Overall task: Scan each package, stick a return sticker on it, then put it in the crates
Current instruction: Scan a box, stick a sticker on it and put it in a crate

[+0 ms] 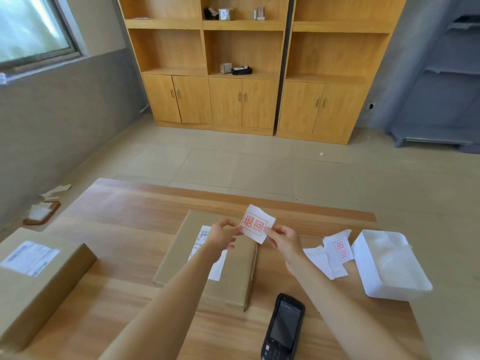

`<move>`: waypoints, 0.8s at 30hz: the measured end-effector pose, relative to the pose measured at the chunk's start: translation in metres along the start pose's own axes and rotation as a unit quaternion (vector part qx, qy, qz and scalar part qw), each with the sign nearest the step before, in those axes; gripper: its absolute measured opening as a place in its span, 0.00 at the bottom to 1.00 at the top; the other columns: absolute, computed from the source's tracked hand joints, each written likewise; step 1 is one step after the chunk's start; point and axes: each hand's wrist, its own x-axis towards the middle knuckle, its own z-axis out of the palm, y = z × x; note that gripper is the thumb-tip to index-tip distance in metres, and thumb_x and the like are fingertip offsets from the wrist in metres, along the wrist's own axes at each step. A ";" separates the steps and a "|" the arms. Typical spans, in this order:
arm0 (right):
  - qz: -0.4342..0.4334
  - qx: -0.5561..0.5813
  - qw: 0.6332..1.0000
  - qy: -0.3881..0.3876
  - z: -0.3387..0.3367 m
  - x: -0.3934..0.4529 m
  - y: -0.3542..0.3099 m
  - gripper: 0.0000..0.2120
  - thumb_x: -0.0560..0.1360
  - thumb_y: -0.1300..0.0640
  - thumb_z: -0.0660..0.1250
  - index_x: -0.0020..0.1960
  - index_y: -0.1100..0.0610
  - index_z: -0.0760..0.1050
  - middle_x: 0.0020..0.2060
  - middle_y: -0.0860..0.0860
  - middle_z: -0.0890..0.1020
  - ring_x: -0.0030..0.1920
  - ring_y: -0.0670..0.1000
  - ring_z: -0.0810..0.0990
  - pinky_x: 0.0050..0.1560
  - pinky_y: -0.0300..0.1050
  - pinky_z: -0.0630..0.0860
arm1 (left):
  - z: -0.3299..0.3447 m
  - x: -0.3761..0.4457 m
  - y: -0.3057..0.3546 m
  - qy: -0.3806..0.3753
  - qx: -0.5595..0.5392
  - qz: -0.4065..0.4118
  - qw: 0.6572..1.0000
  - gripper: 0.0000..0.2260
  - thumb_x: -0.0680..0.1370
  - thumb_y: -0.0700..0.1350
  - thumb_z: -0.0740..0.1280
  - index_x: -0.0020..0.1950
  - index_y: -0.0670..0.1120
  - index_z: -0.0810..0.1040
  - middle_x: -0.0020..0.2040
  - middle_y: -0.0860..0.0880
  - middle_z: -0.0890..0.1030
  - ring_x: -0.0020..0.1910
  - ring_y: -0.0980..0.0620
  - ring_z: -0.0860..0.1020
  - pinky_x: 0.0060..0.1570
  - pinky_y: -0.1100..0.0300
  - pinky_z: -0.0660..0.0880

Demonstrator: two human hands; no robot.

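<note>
A white return sticker (257, 223) with red characters is held up above the table between both hands. My left hand (222, 234) pinches its left edge and my right hand (283, 239) pinches its lower right corner. Below them lies a flat brown cardboard package (233, 279) with a white shipping label (203, 237), partly hidden by my left forearm. A black handheld scanner (283, 327) lies on the table near its front edge, to the right of the package. More return stickers (335, 252) lie in a loose pile to the right.
A second, larger cardboard box (33, 284) with a label stands at the table's left front. A white tray (389, 266) sits at the right edge of the wooden table (124, 222). Wooden cabinets (241, 100) stand across the tiled floor. Scraps (41, 211) lie on the floor at left.
</note>
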 end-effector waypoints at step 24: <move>0.005 -0.204 0.972 0.116 0.069 -0.057 0.091 0.06 0.75 0.66 0.66 0.51 0.64 0.76 0.43 0.52 0.78 0.40 0.45 0.74 0.34 0.28 0.70 | -0.080 -0.002 -0.104 -0.106 0.222 -0.016 0.969 0.12 0.73 0.48 0.71 0.35 0.45 0.73 0.33 0.47 0.73 0.32 0.51 0.69 0.35 0.61 0.65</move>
